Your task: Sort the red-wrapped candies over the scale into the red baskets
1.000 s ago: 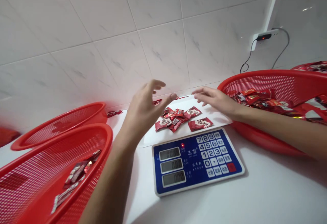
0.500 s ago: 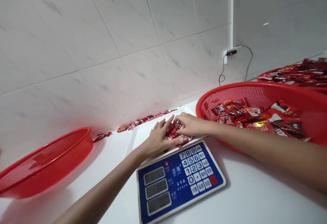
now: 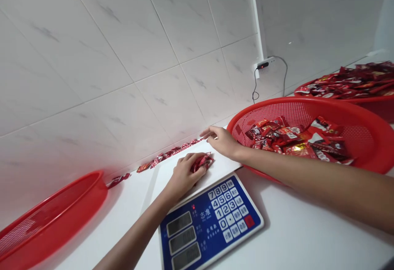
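Note:
My left hand (image 3: 186, 174) is closed around a few red wrapped candies (image 3: 202, 162) over the white tray of a digital scale (image 3: 229, 212). Part of the candies shows between thumb and fingers. Past the tray's far right corner, my right hand (image 3: 222, 140) is raised with its fingers bent and apart, and I see nothing in it. It is close to a row of small red packets (image 3: 174, 152) lying along the wall. The white tray (image 3: 221, 166) has bare surface between the two hands.
At the right, a red plastic basket (image 3: 277, 104) holds many red candy packets. A second, fuller basket (image 3: 369, 104) stands behind it. Another red basket (image 3: 61, 216) is at the left, beside a loose packet (image 3: 118, 180). A cable (image 3: 255, 85) hangs from a wall socket strip.
My left hand has gathered the candies from the tray into its grip. My right hand has let go of them and moved away toward the wall. The view has shifted slightly.

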Demonstrator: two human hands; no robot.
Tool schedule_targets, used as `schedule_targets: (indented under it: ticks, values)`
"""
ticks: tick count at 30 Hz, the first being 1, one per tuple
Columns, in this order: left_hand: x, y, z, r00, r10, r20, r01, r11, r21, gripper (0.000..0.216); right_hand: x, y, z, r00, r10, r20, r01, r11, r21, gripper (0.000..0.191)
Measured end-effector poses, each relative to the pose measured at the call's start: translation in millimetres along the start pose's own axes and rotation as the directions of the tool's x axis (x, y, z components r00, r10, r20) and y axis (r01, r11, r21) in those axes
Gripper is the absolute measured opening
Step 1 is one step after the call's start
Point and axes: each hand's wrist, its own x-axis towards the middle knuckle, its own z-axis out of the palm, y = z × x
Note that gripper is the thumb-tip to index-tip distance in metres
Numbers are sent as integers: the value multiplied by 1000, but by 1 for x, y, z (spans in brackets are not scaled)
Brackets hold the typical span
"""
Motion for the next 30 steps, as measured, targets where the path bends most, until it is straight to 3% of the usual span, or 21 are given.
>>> schedule_targets:
  ticks: [4, 7, 16, 22, 30]
  values:
    - [-2, 7, 1, 998, -60, 31, 58, 997, 52, 45, 3, 2, -4, 995, 23, -99, -11, 993, 116, 26]
    - [-2, 10, 3, 999, -30, 42, 25, 995, 95, 55, 3, 4, -3, 998, 24, -66, -17, 994, 106, 24]
    - [2, 8, 6, 985, 161, -56, -148, 971, 188, 33, 1, -1, -4, 999, 34, -30, -32, 995, 89, 23]
    - [1, 7, 1, 987, 130, -93, -106, 969, 224, 36, 2, 2, -9, 998, 62, -32, -60, 996, 73, 25]
    - [7, -2, -13, 994, 32, -101, -29, 999, 31, 27, 1, 2, -5, 987, 14, 162, -5, 999, -53, 25]
